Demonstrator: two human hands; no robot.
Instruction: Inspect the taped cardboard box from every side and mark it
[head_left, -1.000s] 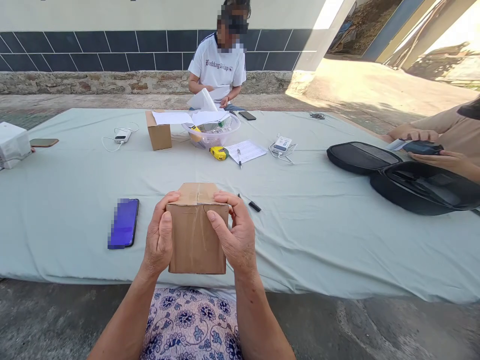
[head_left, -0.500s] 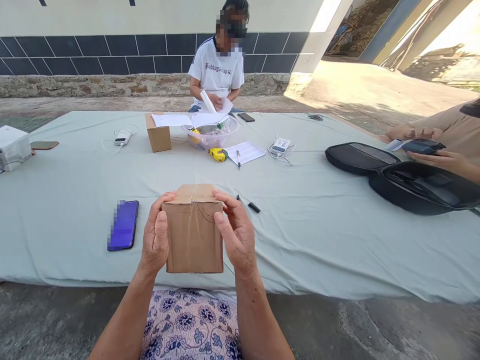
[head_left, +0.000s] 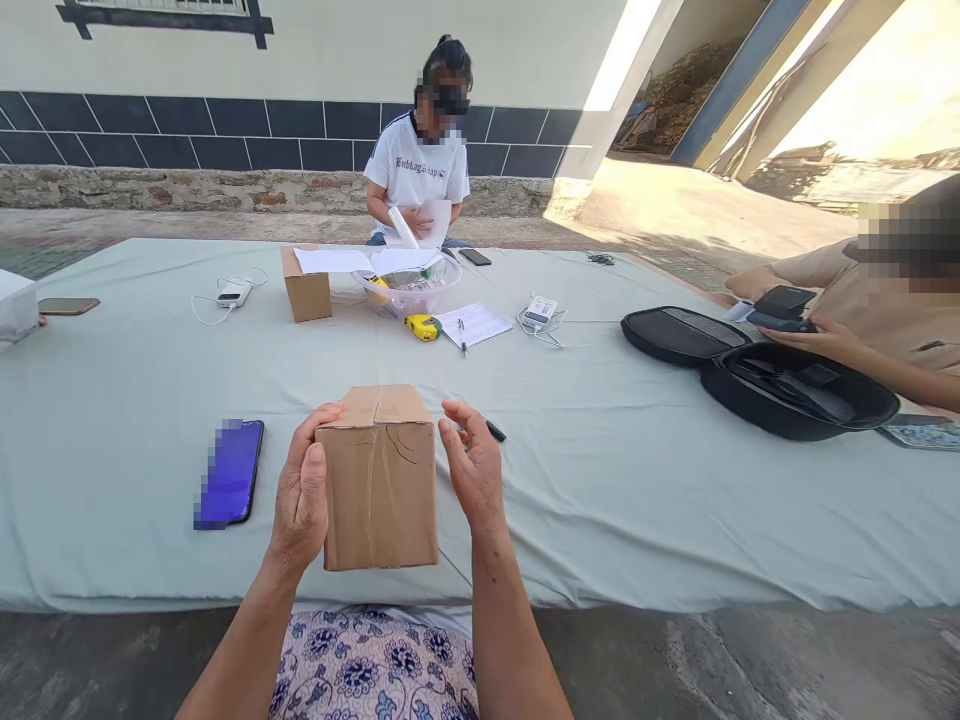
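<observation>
A taped cardboard box (head_left: 380, 497) with a few dark pen lines near its top edge stands in front of me at the table's near side. My left hand (head_left: 302, 490) grips its left side, thumb on the front face and fingers along the upper left edge. To the right of the box, a small gap away, my right hand (head_left: 474, 465) is held with fingers apart and nothing in it. Behind those fingers lies a black marker (head_left: 495, 431), partly hidden. A phone (head_left: 234, 472) with a purple screen rests left of my left hand.
Farther back are a yellow tape measure (head_left: 424, 327), a written sheet (head_left: 475, 325), a plastic basket (head_left: 412, 298), a second cardboard box (head_left: 307, 297) and a power bank (head_left: 539, 312). An open black case (head_left: 795, 395) lies at right. One person sits opposite, another at the right.
My right hand has come off the box's right side and now stands apart from it. My left hand stays on the box. The view has tilted up and shifted slightly right.
</observation>
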